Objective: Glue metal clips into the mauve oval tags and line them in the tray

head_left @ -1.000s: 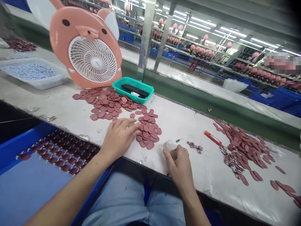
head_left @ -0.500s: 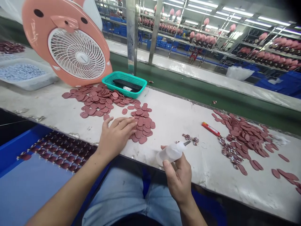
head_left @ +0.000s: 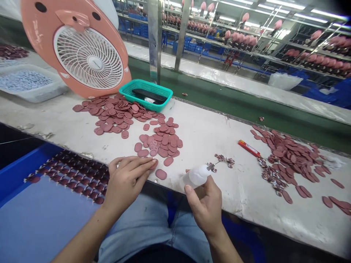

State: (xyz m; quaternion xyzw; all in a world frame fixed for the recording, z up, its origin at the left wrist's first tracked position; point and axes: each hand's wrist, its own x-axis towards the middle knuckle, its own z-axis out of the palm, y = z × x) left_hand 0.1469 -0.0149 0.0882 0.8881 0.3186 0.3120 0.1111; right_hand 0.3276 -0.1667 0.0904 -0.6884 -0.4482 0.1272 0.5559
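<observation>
My right hand (head_left: 204, 206) is wrapped round a small clear squeeze bottle (head_left: 196, 177) with a thin nozzle that points right, toward a little cluster of dark pieces (head_left: 223, 160). My left hand (head_left: 127, 180) lies near the table's front edge, fingers together and stretched flat, their tips on a dark-pink oval piece (head_left: 153, 165). Another single oval (head_left: 161, 174) lies just right of those fingertips. A pile of the same dark-pink ovals (head_left: 160, 141) is spread a little beyond my left hand.
A larger heap of ovals (head_left: 115, 114) lies by a pink animal-faced fan (head_left: 82, 51) and a teal basket (head_left: 146, 95). At the right are more ovals (head_left: 290, 157) and a red pen-like object (head_left: 249, 148). A blue bin (head_left: 41, 197) with assembled pieces sits below left.
My left hand has drawn back from the oval pile toward the table edge, dragging ovals with it. My right hand has lifted the bottle off the table and holds it tilted.
</observation>
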